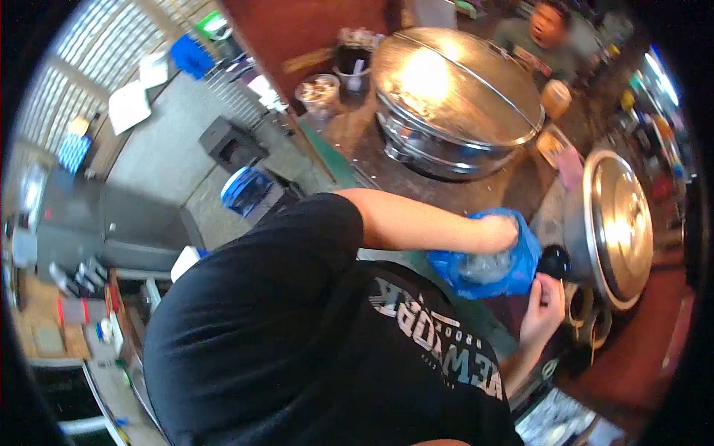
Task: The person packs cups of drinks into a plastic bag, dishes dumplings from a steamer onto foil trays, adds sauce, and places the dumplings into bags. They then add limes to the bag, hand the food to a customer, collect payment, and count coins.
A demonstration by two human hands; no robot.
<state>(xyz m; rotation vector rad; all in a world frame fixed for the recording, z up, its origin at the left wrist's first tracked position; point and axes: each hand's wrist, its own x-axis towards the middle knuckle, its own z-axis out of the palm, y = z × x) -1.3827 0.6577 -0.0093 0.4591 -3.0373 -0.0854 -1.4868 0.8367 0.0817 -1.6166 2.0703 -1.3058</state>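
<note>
A blue plastic bag (524, 260) with a clear plastic bundle (487, 266) inside lies open before my body. My left hand (500, 233) reaches in over its rim, and its fingers are hidden. Beside the bag's lower right edge, my right hand (547, 303) has its fingers bent together, with thumb and forefinger close to the blue plastic. Whether they pinch the plastic is too small to tell. A round black object (554, 262) sits just beyond that hand.
A large lidded metal pot (457, 93) stands on the dark table (357, 160), near a tub of food (317, 93). Another lidded pot (621, 227) is at the right, with metal rings (587, 312) beside it. A person (547, 37) is across the table.
</note>
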